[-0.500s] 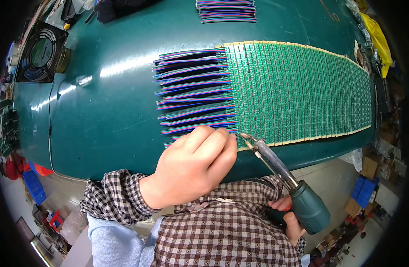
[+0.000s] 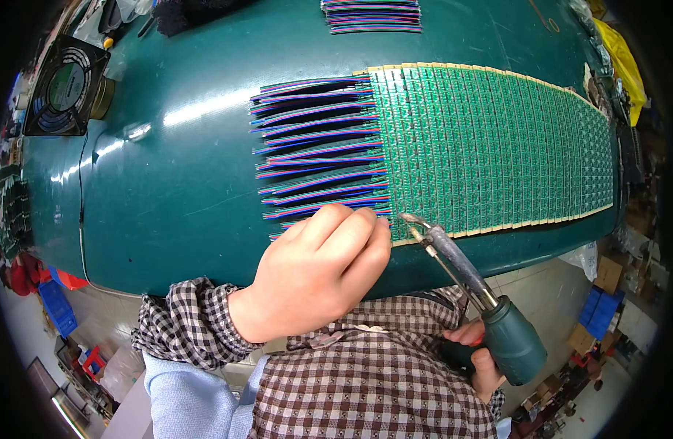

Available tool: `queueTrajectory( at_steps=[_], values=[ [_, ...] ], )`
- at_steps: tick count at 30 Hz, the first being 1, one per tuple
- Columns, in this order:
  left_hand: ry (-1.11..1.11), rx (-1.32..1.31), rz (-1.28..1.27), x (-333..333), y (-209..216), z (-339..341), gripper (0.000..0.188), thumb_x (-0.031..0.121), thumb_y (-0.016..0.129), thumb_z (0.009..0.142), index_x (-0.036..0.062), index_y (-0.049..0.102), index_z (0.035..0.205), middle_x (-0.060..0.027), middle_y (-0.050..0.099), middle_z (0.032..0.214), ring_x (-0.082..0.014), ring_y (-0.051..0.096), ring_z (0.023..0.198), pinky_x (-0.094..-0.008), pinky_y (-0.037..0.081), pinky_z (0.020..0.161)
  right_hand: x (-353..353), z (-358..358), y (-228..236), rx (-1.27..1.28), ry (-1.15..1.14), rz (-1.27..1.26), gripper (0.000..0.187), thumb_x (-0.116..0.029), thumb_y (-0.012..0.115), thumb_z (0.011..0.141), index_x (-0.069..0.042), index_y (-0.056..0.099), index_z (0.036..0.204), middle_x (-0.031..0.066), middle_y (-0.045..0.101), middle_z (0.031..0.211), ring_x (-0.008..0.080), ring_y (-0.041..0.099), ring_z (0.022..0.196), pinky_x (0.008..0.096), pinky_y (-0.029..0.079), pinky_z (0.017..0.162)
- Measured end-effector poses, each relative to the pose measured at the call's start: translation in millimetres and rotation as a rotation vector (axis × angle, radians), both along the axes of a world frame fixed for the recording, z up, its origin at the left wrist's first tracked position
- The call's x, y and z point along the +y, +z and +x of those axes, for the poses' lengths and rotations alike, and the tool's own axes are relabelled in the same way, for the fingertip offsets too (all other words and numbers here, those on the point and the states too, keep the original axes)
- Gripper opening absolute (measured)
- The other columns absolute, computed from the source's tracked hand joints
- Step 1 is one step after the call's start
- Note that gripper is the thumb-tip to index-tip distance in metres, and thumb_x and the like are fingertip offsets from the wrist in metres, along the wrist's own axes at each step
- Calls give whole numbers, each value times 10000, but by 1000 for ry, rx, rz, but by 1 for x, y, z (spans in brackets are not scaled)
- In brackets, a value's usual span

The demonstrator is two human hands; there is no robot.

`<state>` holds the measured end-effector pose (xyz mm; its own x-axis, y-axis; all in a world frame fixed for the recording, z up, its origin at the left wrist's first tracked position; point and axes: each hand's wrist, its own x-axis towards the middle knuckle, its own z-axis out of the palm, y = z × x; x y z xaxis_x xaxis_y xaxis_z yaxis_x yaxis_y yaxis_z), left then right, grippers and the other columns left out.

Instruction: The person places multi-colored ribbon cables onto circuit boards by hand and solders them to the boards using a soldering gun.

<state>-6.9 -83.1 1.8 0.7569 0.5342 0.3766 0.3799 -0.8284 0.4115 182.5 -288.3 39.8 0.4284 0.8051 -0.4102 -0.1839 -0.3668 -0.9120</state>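
Note:
A wide panel of green circuit strips lies on the dark green table. Bundles of coloured ribbon wires fan out from its left edge. My left hand rests curled at the near left corner of the panel, fingertips pressing down on the nearest wire ends. My right hand grips the dark green handle of a soldering iron. The iron's tip touches the panel's near left corner, just right of my left fingers.
A black square fan stands at the table's far left. More ribbon wires lie at the far edge. A yellow object sits at the far right. Blue bins and cardboard boxes stand on the floor below.
None beyond a slight shift: both hands and the soldering iron stay at the panel's near left corner.

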Motion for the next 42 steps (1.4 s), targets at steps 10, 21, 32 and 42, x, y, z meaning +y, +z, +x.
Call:
queueTrajectory(
  at_steps=[10, 21, 32, 42],
  values=[
    [-4, 14, 23, -1, 1, 0, 373, 74, 652, 656, -32, 687, 1012, -99, 607, 964, -224, 604, 800, -307, 528, 677, 9, -7, 6, -97, -71, 22, 637, -396, 736, 854, 124, 520, 1152, 213, 628, 930, 322, 664, 903, 465, 613, 772],
    [-20, -10, 29, -1, -2, -1, 376, 77, 648, 661, -47, 685, 1014, -108, 603, 954, -230, 608, 792, -315, 529, 675, 3, -6, 2, -101, -98, 27, 560, -388, 754, 838, 99, 540, 1011, 157, 581, 827, 277, 633, 799, 472, 608, 742],
    [-35, -4, 57, 0, -2, -1, 383, 81, 651, 653, -46, 685, 1013, -109, 606, 953, -230, 610, 787, -313, 530, 672, 3, -7, 1, -51, -109, 16, 495, -364, 769, 826, 67, 555, 942, 146, 566, 817, 272, 617, 792, 483, 602, 755],
    [-20, 0, 77, -2, -2, 0, 379, 73, 655, 655, -52, 685, 1011, -110, 612, 950, -227, 617, 791, -309, 532, 666, -9, 4, -3, 37, -29, 15, 496, -241, 771, 840, 68, 474, 1090, 148, 597, 893, 272, 640, 871, 498, 579, 835]
  ],
)
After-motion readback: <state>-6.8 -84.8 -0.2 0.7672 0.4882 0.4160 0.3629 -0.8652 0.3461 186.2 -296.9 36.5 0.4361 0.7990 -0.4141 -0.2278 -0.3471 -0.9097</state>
